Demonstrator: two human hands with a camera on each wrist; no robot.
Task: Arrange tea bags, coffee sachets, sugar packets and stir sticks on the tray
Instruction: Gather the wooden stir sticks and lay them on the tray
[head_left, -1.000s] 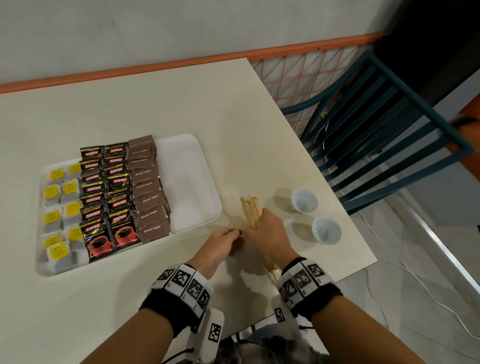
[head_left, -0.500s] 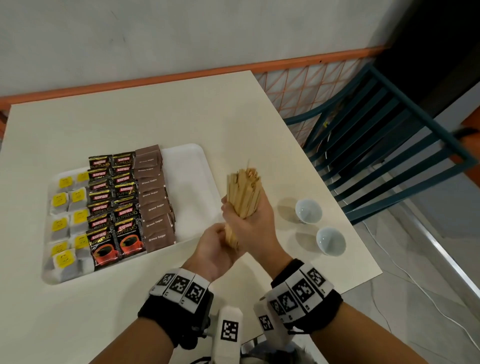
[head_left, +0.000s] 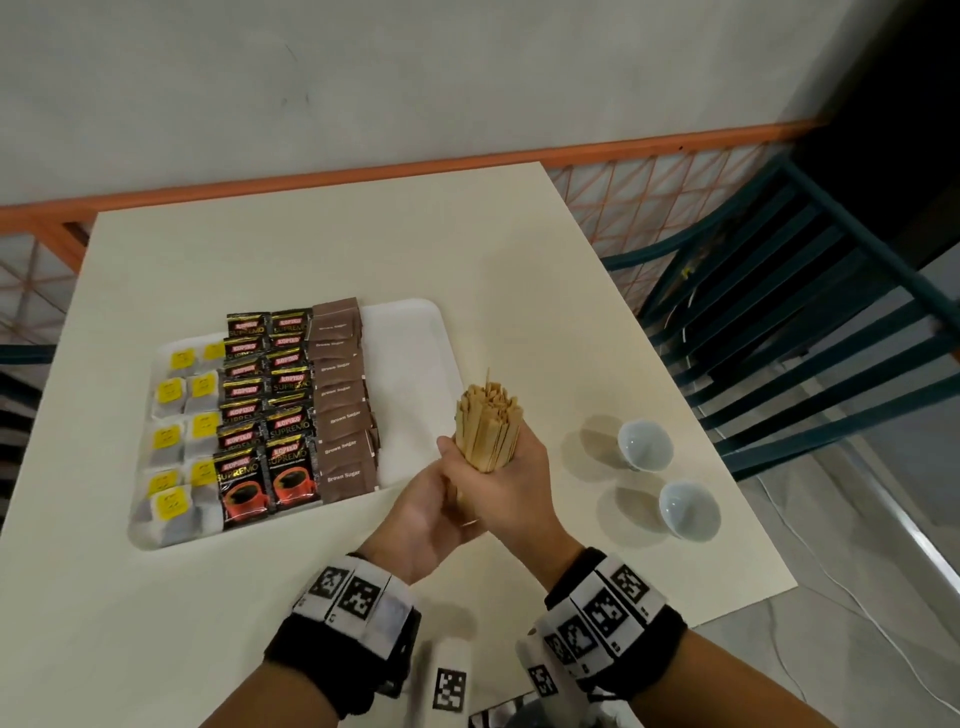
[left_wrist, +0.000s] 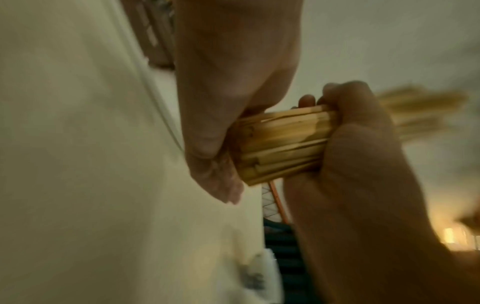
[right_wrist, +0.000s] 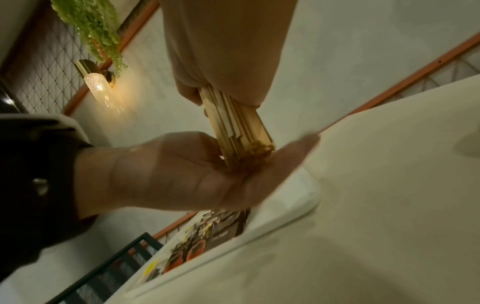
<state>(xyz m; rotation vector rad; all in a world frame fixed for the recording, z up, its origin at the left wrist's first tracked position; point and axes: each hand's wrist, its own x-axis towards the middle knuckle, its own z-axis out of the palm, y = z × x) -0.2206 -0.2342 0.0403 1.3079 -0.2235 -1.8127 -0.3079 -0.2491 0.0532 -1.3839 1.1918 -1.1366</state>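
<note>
While the tray (head_left: 415, 332) at left holds tea bags (head_left: 179, 436), Kopiko sachets (head_left: 265, 410) and brown sugar packets (head_left: 343, 410), the right hand (head_left: 511, 483) clamps the upright stir stick bundle (head_left: 488, 428); only the right wrist view shows the left hand (right_wrist: 197, 174) flat under its ends.

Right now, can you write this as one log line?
right hand: grips bundle of wooden stir sticks upright | left hand: open under bundle | white plastic tray: right side bare
</note>
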